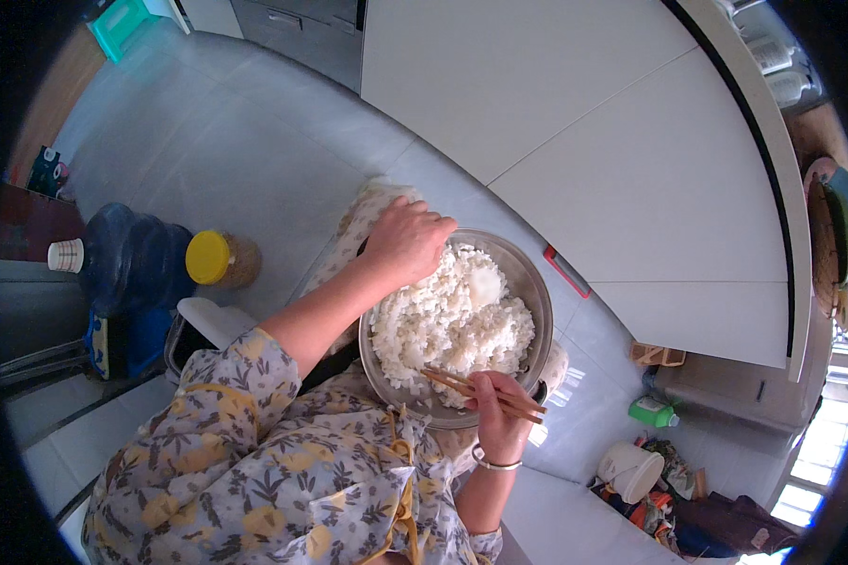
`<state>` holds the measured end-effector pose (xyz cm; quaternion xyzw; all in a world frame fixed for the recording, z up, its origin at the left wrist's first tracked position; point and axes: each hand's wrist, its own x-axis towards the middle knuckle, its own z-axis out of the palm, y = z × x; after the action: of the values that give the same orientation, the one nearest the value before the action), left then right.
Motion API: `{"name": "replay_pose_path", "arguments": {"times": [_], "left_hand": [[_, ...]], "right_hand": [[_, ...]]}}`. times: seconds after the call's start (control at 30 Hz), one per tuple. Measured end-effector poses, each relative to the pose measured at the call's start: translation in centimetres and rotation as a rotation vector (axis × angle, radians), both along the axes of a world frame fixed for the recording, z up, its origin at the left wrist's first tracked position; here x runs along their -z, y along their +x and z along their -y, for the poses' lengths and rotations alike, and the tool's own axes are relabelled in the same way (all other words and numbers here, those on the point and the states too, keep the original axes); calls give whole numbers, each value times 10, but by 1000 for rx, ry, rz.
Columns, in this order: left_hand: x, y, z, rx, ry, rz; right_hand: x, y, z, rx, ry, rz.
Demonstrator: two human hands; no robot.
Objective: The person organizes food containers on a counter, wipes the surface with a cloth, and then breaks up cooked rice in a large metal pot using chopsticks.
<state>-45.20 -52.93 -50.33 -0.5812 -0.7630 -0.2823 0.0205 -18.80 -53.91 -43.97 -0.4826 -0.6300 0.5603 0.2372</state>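
A wide stainless steel pan of cooked white rice rests over the knees, its dark side handle at the right. A smooth, paler patch lies on the rice near the far side. My left hand is curled over the pan's upper-left rim; its thumb and the undersides of its fingers are hidden. In my right hand, at the near right rim, is a pair of wooden chopsticks. Their tips touch the rice near the front of the pan. A bracelet circles the right wrist.
White cabinets stand ahead. On the tiled floor at left are a blue water jug and a yellow-lidded jar. At right lie a green bottle, a white bucket and dark cloth.
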Motion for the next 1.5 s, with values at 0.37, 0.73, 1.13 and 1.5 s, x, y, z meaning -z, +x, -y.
{"name": "replay_pose_path", "arguments": {"times": [0.37,0.73,1.13,1.5], "left_hand": [[0,-1,0,-11,-24,4],[1,0,0,-5,37,2],[-3,0,1,-14,-38,-7],[1,0,1,-17,-23,1]], "right_hand": [[-27,-14,-18,39,206,-71],[-20,-9,3,104,422,-68],[-34,-5,4,-9,367,-5],[-33,8,4,-21,191,37]]}}
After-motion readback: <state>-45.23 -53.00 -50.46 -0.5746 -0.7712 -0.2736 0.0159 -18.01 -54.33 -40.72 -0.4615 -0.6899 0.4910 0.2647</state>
